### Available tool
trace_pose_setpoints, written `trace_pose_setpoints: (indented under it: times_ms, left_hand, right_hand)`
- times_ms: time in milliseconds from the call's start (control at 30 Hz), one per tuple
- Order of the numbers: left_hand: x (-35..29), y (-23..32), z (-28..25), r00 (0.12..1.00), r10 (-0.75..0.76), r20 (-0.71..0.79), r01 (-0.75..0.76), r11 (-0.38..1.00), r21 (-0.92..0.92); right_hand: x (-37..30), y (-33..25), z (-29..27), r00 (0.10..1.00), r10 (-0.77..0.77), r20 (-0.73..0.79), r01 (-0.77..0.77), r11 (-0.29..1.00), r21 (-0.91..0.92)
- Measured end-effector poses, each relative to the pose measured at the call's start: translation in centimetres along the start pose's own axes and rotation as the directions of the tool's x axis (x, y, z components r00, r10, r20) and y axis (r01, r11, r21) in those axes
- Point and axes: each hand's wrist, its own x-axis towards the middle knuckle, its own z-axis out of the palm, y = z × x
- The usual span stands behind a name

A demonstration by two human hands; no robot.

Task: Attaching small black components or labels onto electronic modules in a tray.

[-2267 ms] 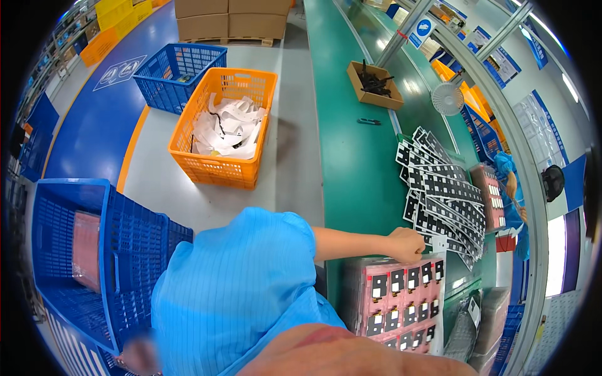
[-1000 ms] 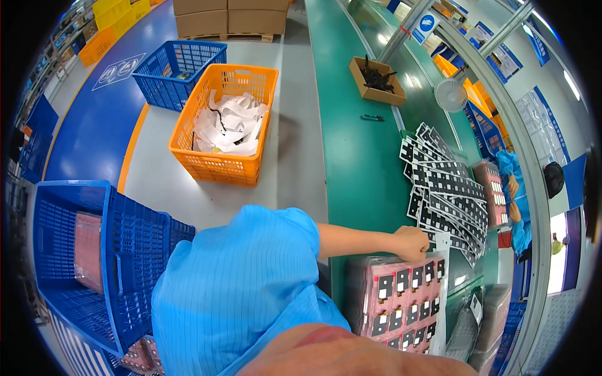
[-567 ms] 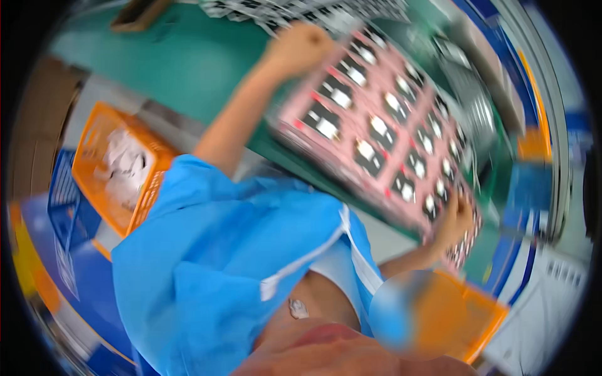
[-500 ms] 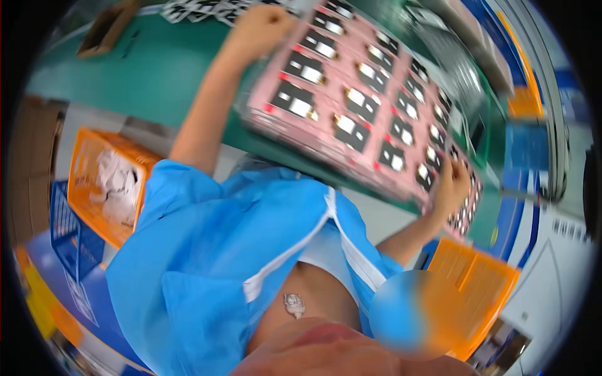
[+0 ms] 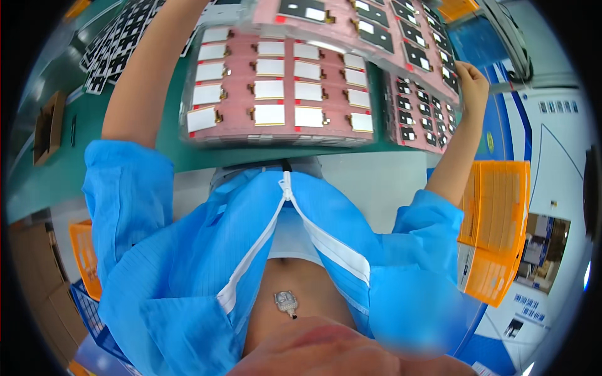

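A pink tray (image 5: pixel 343 28) carrying black flat parts with white patches is raised and tilted at the top of the view. My right hand (image 5: pixel 473 81) grips its right end, fingers closed round the edge. My left forearm (image 5: pixel 150 69) reaches up past the top edge, so the left hand is out of sight. Beneath the raised tray lies a stack topped by another pink tray (image 5: pixel 241 72), with rows of white rectangular parts that have small brown connector tails and red tabs.
Right of the stack sits a pink tray (image 5: pixel 421 139) of smaller black parts. Black-and-white sheets (image 5: pixel 128 44), an open cardboard box (image 5: pixel 47 128) and a dark pen-like tool (image 5: pixel 73 130) lie on the green table (image 5: pixel 182 161). Orange crates (image 5: pixel 495 207) stand beside me, with a blue basket (image 5: pixel 100 319) lower left.
The black-part tray has been lifted off and moved up and away, uncovering the tray of white parts. My right hand moved with it. My left hand has left the view at the top.
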Motion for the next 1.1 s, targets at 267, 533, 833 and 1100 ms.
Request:
trace_pose_setpoints:
  times_ms: [267,533,833,1100]
  left_hand:
    - [11.0,-5.6,13.1,0.983,-0.158,-0.094,0.149,0.984,-0.093]
    - [10.8,-11.4,29.9,0.938,-0.342,0.054,0.327,0.927,0.183]
    - [6.1,-14.2,35.8,0.764,-0.628,0.145,0.618,0.778,0.112]
    - [7.4,-14.3,35.9,0.603,-0.791,0.103,0.782,0.611,0.119]
  right_hand:
    - [3.0,7.3,-9.0,0.985,0.17,-0.038,-0.174,0.936,-0.308]
    - [0.0,21.6,-16.4,0.922,0.314,-0.226,-0.386,0.769,-0.509]
    - [-0.5,28.1,-14.0,0.888,0.373,-0.27,-0.46,0.69,-0.559]
    - [0.2,29.8,-12.6,0.923,0.291,-0.251,-0.384,0.698,-0.604]
